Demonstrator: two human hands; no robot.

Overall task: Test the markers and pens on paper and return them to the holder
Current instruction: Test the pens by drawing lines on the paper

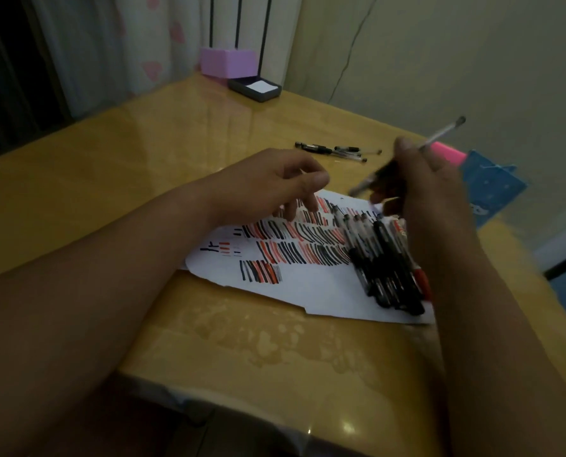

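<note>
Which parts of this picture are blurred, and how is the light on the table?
Head view: the light is dim overall. The right hand and the pen it grips are smeared by motion; the left hand is only slightly soft. The glossy table shows pale reflections, with small bright glints at its near edge. The strokes on the paper are readable.

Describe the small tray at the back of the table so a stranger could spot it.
Look to the far corner of the yellow table. A pink box stands there, with the tray next to it. The tray is dark, shallow and holds white paper; the box is taller.
</note>
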